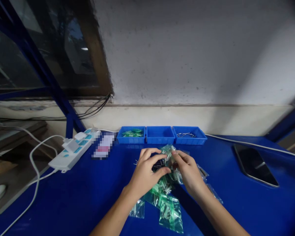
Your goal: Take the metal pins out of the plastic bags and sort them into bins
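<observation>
Over a pile of small plastic bags, my left hand (pixel 147 167) is curved, its thumb and fingers apart. Its fingertips are close to a small clear plastic bag (pixel 167 150); whether they touch it is hard to tell. My right hand (pixel 188 167) pinches that bag between thumb and fingers. Below my hands lie green-tinted bags (pixel 170 213) with pale small parts inside, and another clear bag (pixel 137 209) rests by my left wrist. Thin dark metal pieces (pixel 157 166) show through the gap in my left hand, partly hidden.
Three joined blue bins stand at the back: the left bin (pixel 131 141) holds green packets, the middle bin (pixel 159 141) shows a bare floor, the right bin (pixel 189 141) holds thin metal pieces. A phone (pixel 255 165) lies right; a white power strip (pixel 71 152) with cables sits left.
</observation>
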### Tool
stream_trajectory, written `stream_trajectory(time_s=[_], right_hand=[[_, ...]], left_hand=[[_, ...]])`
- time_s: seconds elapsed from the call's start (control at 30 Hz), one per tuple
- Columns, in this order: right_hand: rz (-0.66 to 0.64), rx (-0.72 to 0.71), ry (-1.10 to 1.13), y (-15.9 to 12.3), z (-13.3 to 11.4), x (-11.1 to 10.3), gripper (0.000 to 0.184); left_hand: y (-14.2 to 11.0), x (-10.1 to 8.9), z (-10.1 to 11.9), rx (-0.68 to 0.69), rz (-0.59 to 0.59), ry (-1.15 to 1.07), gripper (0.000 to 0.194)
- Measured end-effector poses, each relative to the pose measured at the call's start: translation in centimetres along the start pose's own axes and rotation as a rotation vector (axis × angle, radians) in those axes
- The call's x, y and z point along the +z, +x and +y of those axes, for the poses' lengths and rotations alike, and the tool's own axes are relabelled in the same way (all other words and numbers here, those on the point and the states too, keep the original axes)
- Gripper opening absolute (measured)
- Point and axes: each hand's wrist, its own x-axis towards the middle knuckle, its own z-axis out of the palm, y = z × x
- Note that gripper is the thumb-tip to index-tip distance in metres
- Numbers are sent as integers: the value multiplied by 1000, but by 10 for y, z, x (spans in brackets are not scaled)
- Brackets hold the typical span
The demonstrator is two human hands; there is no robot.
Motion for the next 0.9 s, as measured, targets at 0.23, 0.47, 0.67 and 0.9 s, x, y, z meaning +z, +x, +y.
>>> stream_trajectory(time_s=[0.23, 0.47, 0.67, 0.9], right_hand=[[-8, -604, -435, -11, 3, 1, 11], [17, -576, -560, -13, 4, 4, 19], [-40, -31, -70, -1, 1, 1, 41], [45, -213, -187, -1, 1, 1, 25]], left_hand=[[4, -1, -5, -554, -7, -576, 55], [5, -3, -3, -331, 163, -392, 19], [0, 1, -4, 69, 92, -8, 32], [1, 1, -10, -153, -8, -142, 34]])
